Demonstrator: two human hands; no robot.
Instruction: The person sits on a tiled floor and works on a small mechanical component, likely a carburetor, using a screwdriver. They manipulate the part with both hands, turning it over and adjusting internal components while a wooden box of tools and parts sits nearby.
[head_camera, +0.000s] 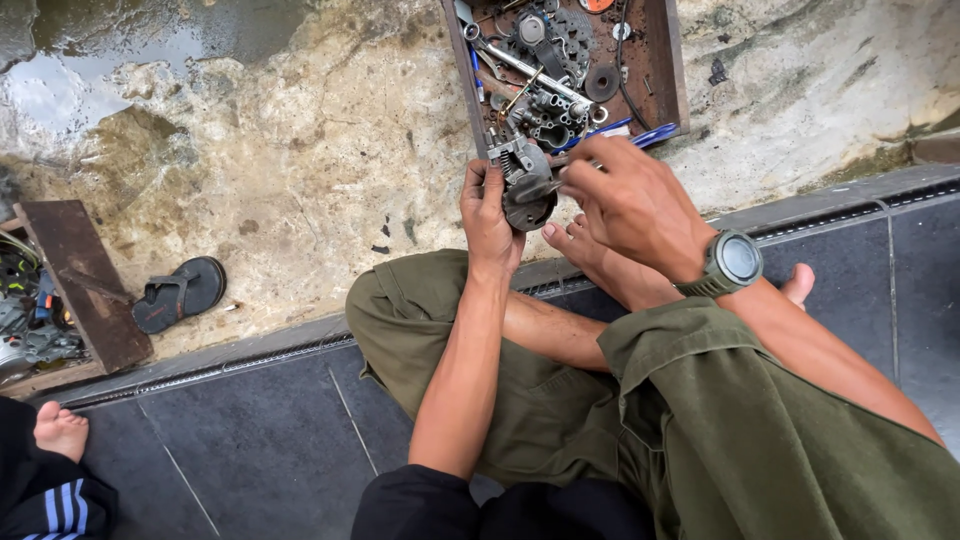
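Note:
My left hand (487, 215) grips a grey metal engine part (524, 183) with a round lower housing, holding it from the left above my bare foot (590, 255). My right hand (630, 195), with a dark round watch (735, 262) on the wrist, is closed on the part's right side, fingers pinching something small that I cannot make out. I sit cross-legged in olive trousers on dark tiles. Just beyond the part lies a brown wooden tray (664, 70) full of several sockets, wrenches and metal bits.
Wet, stained concrete ground stretches ahead with a puddle (130, 50) at the top left. A dark sandal (180, 293) lies left beside a wooden board (85, 280) and a heap of machine parts. Another person's bare foot (60, 430) shows at the lower left.

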